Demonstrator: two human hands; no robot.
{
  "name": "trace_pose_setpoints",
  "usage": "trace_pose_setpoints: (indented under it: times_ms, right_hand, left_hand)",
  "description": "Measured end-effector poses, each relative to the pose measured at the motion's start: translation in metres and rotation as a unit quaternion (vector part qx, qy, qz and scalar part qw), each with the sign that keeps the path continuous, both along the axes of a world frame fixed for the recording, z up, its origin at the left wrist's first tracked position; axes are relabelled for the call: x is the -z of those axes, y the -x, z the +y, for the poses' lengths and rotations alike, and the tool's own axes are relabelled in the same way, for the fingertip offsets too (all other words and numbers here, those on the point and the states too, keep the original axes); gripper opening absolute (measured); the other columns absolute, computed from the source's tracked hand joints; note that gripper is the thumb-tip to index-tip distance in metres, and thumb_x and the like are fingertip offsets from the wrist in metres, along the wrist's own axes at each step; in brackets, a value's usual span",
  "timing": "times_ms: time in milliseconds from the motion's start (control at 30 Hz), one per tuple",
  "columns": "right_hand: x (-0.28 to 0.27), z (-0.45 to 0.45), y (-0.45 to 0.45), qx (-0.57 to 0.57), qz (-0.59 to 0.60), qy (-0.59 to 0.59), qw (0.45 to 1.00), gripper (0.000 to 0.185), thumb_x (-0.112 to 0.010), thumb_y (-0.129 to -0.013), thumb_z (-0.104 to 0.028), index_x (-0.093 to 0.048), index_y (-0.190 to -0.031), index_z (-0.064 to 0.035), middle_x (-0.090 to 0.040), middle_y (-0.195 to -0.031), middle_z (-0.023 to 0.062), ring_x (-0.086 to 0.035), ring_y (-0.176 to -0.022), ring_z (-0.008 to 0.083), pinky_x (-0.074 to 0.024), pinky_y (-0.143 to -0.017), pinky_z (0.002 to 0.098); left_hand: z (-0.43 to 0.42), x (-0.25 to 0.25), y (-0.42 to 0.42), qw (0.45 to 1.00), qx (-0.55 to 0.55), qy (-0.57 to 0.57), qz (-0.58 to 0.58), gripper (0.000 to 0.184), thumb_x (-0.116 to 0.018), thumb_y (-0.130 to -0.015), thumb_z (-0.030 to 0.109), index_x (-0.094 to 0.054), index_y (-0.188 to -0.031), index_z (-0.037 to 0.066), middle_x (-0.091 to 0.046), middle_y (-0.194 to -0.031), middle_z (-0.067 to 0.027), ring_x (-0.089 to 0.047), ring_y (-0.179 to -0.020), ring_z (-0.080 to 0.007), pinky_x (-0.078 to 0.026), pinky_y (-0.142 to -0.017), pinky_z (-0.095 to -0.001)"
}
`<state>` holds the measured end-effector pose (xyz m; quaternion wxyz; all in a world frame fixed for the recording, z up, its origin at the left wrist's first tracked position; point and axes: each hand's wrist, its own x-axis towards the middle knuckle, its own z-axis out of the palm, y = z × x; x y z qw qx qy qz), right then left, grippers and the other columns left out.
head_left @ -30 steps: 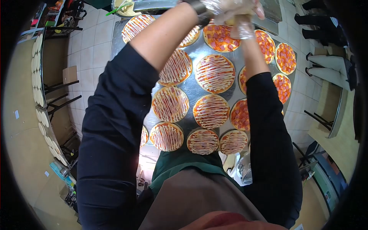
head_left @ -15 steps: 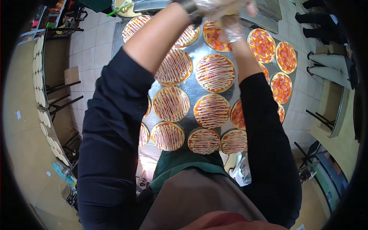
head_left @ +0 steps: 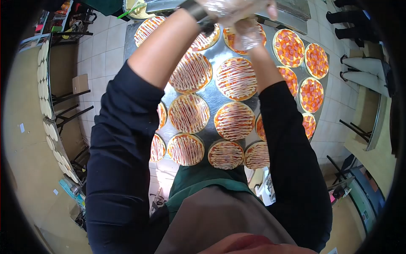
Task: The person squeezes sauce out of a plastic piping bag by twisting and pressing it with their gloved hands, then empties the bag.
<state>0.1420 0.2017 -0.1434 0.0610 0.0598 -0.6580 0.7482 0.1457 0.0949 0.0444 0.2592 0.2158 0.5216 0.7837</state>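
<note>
Two hands in clear plastic gloves (head_left: 249, 41): left hand (head_left: 223, 10) and right hand (head_left: 246, 30) together above a far pizza (head_left: 230, 42) on the metal surface (head_left: 215, 95). Cannot tell whether either grip is closed on anything. Striped pizzas (head_left: 189, 113) nearer the body; cube-topped pizzas (head_left: 289, 47) right.

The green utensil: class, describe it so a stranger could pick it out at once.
Start at the shiny table laid with pizzas. At its far left corner is a round tub with pale contents. The green utensil slants across that tub's rim, its bright green standing out against the pale contents.
</note>
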Motion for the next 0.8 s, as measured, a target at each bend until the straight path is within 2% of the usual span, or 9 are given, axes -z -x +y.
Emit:
trace_pose_setpoints:
  times_ms: [133, 200, 300, 367, 433, 500, 567, 667, 800]
  right_hand:
    - [0.002, 0.008, -0.007, 0.018, 0.012, -0.035, 0.999, 0.053, -0.054, -0.087, -0.027, -0.035, -0.132, -0.0086, -0.042, -0.13, 0.0057, -0.043, -0.116, 0.0193, -0.0357, -0.099, 0.0313]
    - [-0.016, 0.044, -0.002, 0.029, 0.002, 0.026, 0.999, 0.053, -0.054, -0.087, -0.027, -0.035, -0.133, -0.0086, -0.041, -0.13, 0.0058, -0.043, -0.116, 0.0192, -0.0354, -0.099, 0.0312]
    - [-0.035, 0.07, 0.0, 0.006, -0.011, 0.104, 0.994, 0.053, -0.054, -0.087, -0.026, -0.034, -0.133, -0.0087, -0.041, -0.131, 0.0058, -0.042, -0.117, 0.0191, -0.0349, -0.1, 0.031]
    - [-0.023, 0.042, 0.0, 0.0, -0.013, 0.068, 0.998, 0.053, -0.053, -0.087, -0.026, -0.034, -0.134, -0.0087, -0.04, -0.132, 0.0058, -0.042, -0.118, 0.0191, -0.0345, -0.1, 0.031]
    - [-0.002, 0.007, -0.008, -0.009, -0.006, 0.004, 1.0, 0.054, -0.053, -0.087, -0.026, -0.033, -0.134, -0.0088, -0.04, -0.132, 0.0058, -0.041, -0.118, 0.019, -0.0342, -0.101, 0.0309]
    - [0.008, -0.015, -0.017, -0.017, 0.0, -0.037, 0.999, 0.054, -0.053, -0.087, -0.026, -0.033, -0.134, -0.0088, -0.04, -0.133, 0.0058, -0.041, -0.119, 0.019, -0.0338, -0.101, 0.0308]
    - [0.004, -0.006, -0.018, -0.011, 0.005, -0.049, 0.999, 0.054, -0.053, -0.087, -0.026, -0.032, -0.135, -0.0089, -0.039, -0.133, 0.0058, -0.041, -0.12, 0.0189, -0.0335, -0.102, 0.0307]
    - [-0.018, 0.045, -0.012, 0.0, -0.016, 0.037, 0.999, 0.054, -0.052, -0.088, -0.026, -0.032, -0.135, -0.009, -0.039, -0.134, 0.0058, -0.04, -0.12, 0.0188, -0.0329, -0.103, 0.0305]
    - [-0.022, 0.06, -0.011, -0.038, -0.049, 0.103, 0.993, 0.055, -0.052, -0.088, -0.025, -0.031, -0.136, -0.0091, -0.038, -0.135, 0.0058, -0.039, -0.122, 0.0187, -0.0322, -0.104, 0.0303]
  left_hand:
    - [0.008, -0.006, -0.008, 0.999, -0.031, 0.04, -0.013, 0.037, -0.043, -0.096, 0.038, -0.052, -0.082, 0.005, -0.055, -0.068, -0.0102, -0.058, -0.07, -0.0215, -0.046, -0.067, -0.035]
    - [0.011, -0.046, -0.018, 0.906, -0.067, 0.326, 0.26, 0.043, -0.034, -0.097, 0.039, -0.056, -0.084, 0.004, -0.059, -0.066, -0.0127, -0.061, -0.068, -0.025, -0.047, -0.067, -0.0367]
    - [0.024, -0.035, -0.011, 0.844, -0.09, 0.331, 0.412, 0.046, -0.033, -0.096, 0.042, -0.058, -0.087, 0.005, -0.062, -0.066, -0.0122, -0.06, -0.064, -0.026, -0.047, -0.063, -0.0387]
    - [0.013, -0.051, -0.023, 0.946, -0.047, 0.286, 0.142, 0.041, -0.036, -0.097, 0.038, -0.057, -0.087, 0.004, -0.063, -0.069, -0.0095, -0.061, -0.067, -0.0217, -0.047, -0.063, -0.0378]
    - [0.006, -0.026, -0.018, 0.925, -0.091, 0.257, 0.264, 0.035, -0.039, -0.097, 0.035, -0.054, -0.086, 0.005, -0.06, -0.069, -0.0078, -0.059, -0.065, -0.0182, -0.047, -0.061, -0.0349]
    - [0.0, -0.023, -0.02, 0.994, -0.07, 0.087, 0.002, 0.03, -0.042, -0.097, 0.034, -0.049, -0.084, 0.008, -0.047, -0.065, -0.0057, -0.053, -0.06, -0.0174, -0.046, -0.06, -0.0318]
    - [-0.001, -0.007, -0.013, 0.998, -0.019, 0.003, -0.06, 0.028, -0.044, -0.096, 0.032, -0.051, -0.088, 0.007, -0.05, -0.069, -0.0049, -0.055, -0.063, -0.0176, -0.046, -0.062, -0.0318]
    - [0.013, -0.019, -0.015, 0.893, -0.06, 0.264, 0.359, 0.041, -0.035, -0.097, 0.037, -0.058, -0.087, 0.004, -0.058, -0.067, -0.0114, -0.058, -0.063, -0.0262, -0.047, -0.063, -0.0354]
    - [0.026, -0.025, -0.017, 0.744, -0.128, 0.405, 0.516, 0.051, -0.032, -0.097, 0.042, -0.061, -0.08, 0.004, -0.06, -0.063, -0.0117, -0.058, -0.058, -0.0262, -0.046, -0.057, -0.0364]
